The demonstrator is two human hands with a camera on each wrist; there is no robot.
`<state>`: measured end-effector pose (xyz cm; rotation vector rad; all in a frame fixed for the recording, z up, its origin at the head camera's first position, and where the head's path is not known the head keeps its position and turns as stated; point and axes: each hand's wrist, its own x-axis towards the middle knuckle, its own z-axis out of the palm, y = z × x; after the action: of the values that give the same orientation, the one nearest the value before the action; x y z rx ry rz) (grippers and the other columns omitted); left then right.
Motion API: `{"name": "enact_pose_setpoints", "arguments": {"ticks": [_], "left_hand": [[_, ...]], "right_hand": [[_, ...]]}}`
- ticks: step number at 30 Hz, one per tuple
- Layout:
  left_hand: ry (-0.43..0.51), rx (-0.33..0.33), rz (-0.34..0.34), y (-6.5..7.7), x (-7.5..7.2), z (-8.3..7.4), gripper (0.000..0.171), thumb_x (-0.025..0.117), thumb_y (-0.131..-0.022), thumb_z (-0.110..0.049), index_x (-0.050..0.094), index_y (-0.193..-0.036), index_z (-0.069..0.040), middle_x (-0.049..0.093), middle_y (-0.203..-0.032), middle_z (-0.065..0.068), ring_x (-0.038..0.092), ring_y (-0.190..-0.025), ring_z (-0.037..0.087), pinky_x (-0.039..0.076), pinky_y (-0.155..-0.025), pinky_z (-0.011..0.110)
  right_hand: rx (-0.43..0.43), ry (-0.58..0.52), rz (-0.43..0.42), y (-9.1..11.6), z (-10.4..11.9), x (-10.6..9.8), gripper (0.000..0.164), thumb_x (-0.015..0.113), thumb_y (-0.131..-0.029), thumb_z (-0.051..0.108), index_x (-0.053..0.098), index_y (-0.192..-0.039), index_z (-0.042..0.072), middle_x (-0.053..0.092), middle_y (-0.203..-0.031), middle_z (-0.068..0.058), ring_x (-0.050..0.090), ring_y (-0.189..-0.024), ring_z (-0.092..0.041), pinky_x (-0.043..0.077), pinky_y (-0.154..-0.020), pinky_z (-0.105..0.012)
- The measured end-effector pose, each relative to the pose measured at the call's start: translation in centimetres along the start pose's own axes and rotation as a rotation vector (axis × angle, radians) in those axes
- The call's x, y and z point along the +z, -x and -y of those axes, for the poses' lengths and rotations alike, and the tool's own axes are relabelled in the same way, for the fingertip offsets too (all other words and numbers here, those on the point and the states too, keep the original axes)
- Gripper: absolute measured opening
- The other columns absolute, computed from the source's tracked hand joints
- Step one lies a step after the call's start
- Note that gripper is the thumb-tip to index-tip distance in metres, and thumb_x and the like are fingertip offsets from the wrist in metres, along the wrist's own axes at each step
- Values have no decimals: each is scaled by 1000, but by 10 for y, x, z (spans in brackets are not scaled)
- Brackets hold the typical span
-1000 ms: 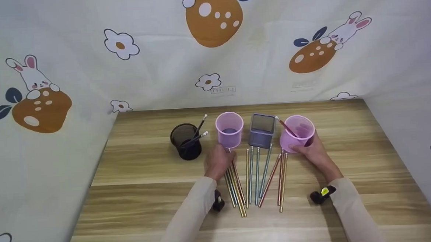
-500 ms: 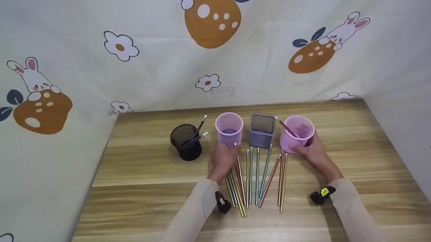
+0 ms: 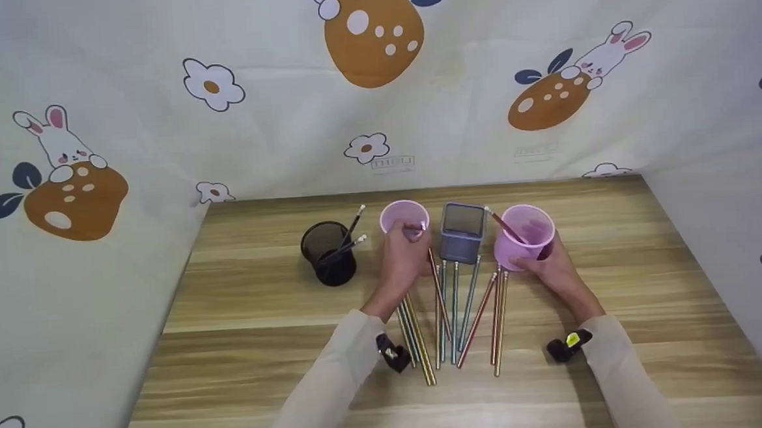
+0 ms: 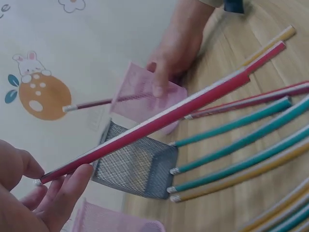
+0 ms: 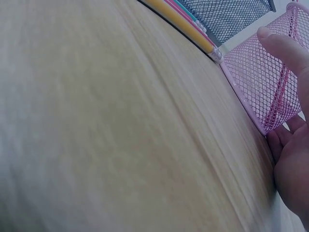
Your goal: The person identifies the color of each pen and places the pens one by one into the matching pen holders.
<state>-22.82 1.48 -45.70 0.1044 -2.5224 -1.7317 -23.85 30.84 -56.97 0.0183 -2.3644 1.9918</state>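
My left hand pinches a red pencil near its white eraser end. The pencil slants back toward me, lifted over the others. Behind this hand stands a round pink mesh pen holder, partly hidden by it. My right hand holds another pink mesh pen holder on the right, thumb in front and fingers round its far side. One dark red pencil leans inside that holder. Between the pink holders is a square grey mesh holder.
A black mesh holder with two black pencils stands at the left. In front of the holders lie several teal pencils, gold pencils and red pencils. A printed cloth hangs behind the wooden table.
My left hand has picked the red pencil up from the left group and moved forward and slightly right, in front of the left pink holder. My right hand stays at its holder.
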Motion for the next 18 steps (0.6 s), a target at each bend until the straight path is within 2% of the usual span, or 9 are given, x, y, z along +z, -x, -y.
{"name": "enact_pose_setpoints", "arguments": {"ticks": [2, 5, 8, 10, 13, 15, 18], "left_hand": [[18, 5, 7, 0, 0, -8, 19, 66, -85, -10, 64, -103, -2, 70, -87, 11, 63, -69, 15, 58, -65, 31], [70, -13, 32, 0, 2, -17, 22, 65, -84, -8, 62, -105, -4, 68, -85, 6, 61, -60, 12, 60, -57, 32], [132, -33, 54, -1, 4, -28, 24, 65, -85, -8, 61, -109, -4, 68, -84, 6, 62, -48, 17, 57, -45, 32], [172, -23, 51, -2, 6, -34, 25, 65, -87, -9, 60, -112, -5, 70, -86, 7, 68, -54, 24, 57, -45, 29], [259, -18, 33, -3, 11, -41, 26, 65, -89, -9, 58, -114, -5, 71, -90, 10, 73, -70, 29, 59, -50, 28], [306, -10, 14, -4, 14, -45, 26, 65, -90, -9, 56, -114, -5, 71, -93, 11, 73, -77, 28, 61, -55, 28], [319, 11, -38, -4, 19, -49, 25, 66, -90, -10, 54, -111, -7, 72, -96, 11, 73, -82, 20, 60, -64, 26]], "right_hand": [[-2, -14, 4, 3, 8, 1, 91, 75, -78, -10, 23, -152, -4, 37, -152, -28, 37, -141, -34, 34, -108, -11], [-3, -11, 5, 7, 16, 3, 90, 76, -77, -10, 24, -151, -5, 38, -152, -28, 37, -141, -35, 34, -109, -12], [7, 0, 4, 9, 20, 4, 89, 76, -78, -8, 25, -151, -5, 38, -152, -28, 37, -141, -35, 34, -109, -12], [10, 14, 1, 9, 22, 4, 89, 77, -78, -7, 25, -150, -5, 39, -151, -28, 37, -141, -35, 34, -107, -10], [11, 28, 0, 9, 23, 4, 88, 77, -78, -6, 26, -150, -5, 39, -151, -28, 37, -141, -35, 34, -107, -9], [6, 28, 0, 9, 21, 3, 89, 77, -78, -7, 26, -150, -5, 39, -151, -28, 38, -141, -36, 34, -109, -13], [-4, 20, 0, 5, 15, 2, 89, 77, -77, -8, 26, -151, -4, 39, -151, -28, 38, -140, -36, 32, -116, -24]]}}
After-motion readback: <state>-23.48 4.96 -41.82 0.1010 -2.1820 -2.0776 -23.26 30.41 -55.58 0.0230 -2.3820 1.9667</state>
